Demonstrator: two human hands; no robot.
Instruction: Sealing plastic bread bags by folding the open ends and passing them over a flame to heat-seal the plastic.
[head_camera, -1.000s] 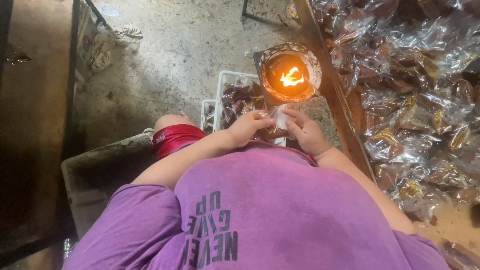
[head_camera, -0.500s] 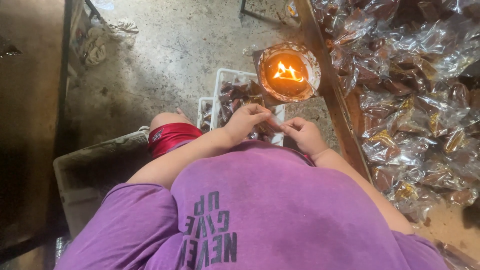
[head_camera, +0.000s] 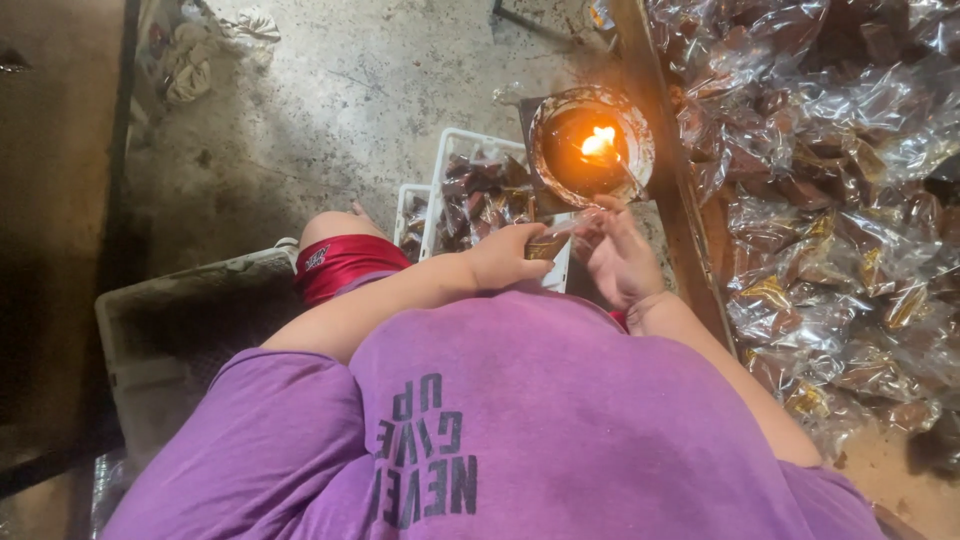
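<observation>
Both hands meet in front of my purple shirt (head_camera: 560, 420), just below the flame.

Left hand (head_camera: 505, 262): fingers curled and pinched on the near end of a small clear packet (head_camera: 552, 243) with a brown filling; knuckles up.

Right hand (head_camera: 618, 258): fingers loosely bent, tips touching the packet's far end, which points up toward the lamp; how tightly they press I cannot tell.

Packet: held between the two hands, over the edge of the white crate (head_camera: 470, 190), just short of the flame.

Round lamp bowl (head_camera: 592, 145): dark, crusted rim, burning flame inside, standing just beyond my right fingertips.

White crate: holds more brown packets, beside my left knee in red shorts (head_camera: 340, 265).

Heap of clear wrapped packets (head_camera: 840, 200): right of a wooden edge, well apart from my hands.
</observation>
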